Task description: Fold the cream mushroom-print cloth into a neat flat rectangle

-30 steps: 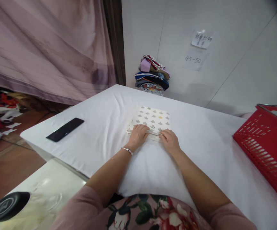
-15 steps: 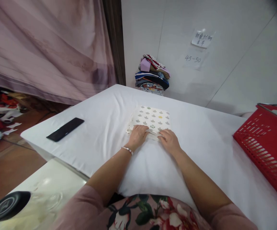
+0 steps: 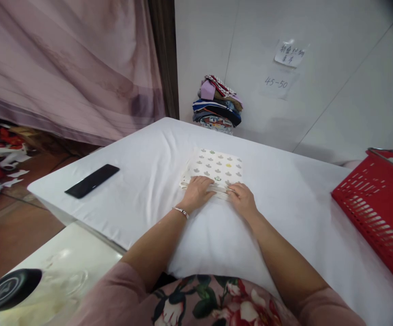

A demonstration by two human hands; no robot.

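Observation:
A folded cream cloth (image 3: pixel 216 165) with a small grey, green and yellow print lies flat near the middle of the white-covered table (image 3: pixel 138 181). Several layers show along its near edge. My left hand (image 3: pixel 199 192) grips that edge at the left, fingers on top and thumb at the front. At the right end of the same edge, my right hand (image 3: pixel 242 198) pinches the layers between thumb and fingers. A short stretch of the layered edge shows between the two hands.
A black phone-like slab (image 3: pixel 92 181) lies at the table's left. A red plastic basket (image 3: pixel 380 208) stands at the right edge. Folded fabrics (image 3: pixel 217 106) are piled by the wall behind. At lower left, a clear container with a black lid (image 3: pixel 11 290) sits on another surface.
Both hands keep hold of the cloth's near edge, with only a slight shift of the fingers. The view has moved a little; the cloth stays in place.

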